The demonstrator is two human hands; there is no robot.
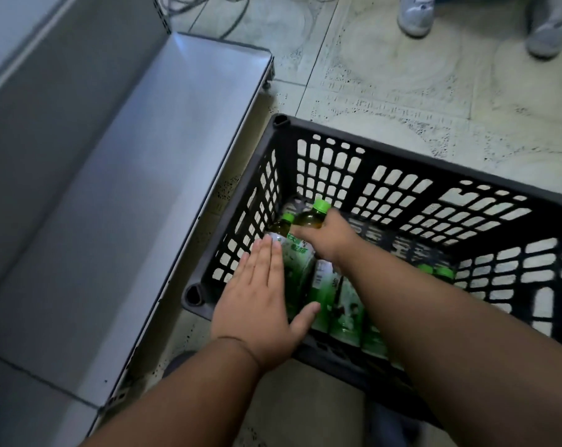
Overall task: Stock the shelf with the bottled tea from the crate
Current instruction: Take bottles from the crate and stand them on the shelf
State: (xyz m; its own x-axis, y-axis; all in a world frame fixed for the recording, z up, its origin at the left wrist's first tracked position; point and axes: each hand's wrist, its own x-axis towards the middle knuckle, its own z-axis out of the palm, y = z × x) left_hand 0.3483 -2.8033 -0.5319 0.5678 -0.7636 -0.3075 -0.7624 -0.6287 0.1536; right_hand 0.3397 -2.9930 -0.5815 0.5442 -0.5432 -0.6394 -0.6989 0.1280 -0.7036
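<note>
Reaching into a black plastic crate (402, 201) on a tiled floor (402, 91), beside a bare grey metal shelf (137, 188) at the left. Right hand (324, 237) wrapped around the shoulder of one bottled tea (308, 219), fingers curled about it just below the green cap (321, 205), the bottle tipped up at the crate's far left corner, seemingly to lift it clear of its neighbours. Left hand (260, 304) spread flat, fingers straight and thumb splayed, hovering over or lightly pressing a second bottle (281, 229) near the left wall; contact hard to confirm, likely steadying the row or readying the next pick. More green-labelled bottles (344, 308) lying side by side along the crate's near side, mostly hidden under the right forearm, with two further caps (434, 271) showing just beyond it. Shelf empty in view and just beside the crate, placed for a short carry. Stocking apparently barely begun. Grey cables (208, 11) trailing across the floor at top, and a bystander's pale shoes (416, 14) standing well apart at the upper right.
</note>
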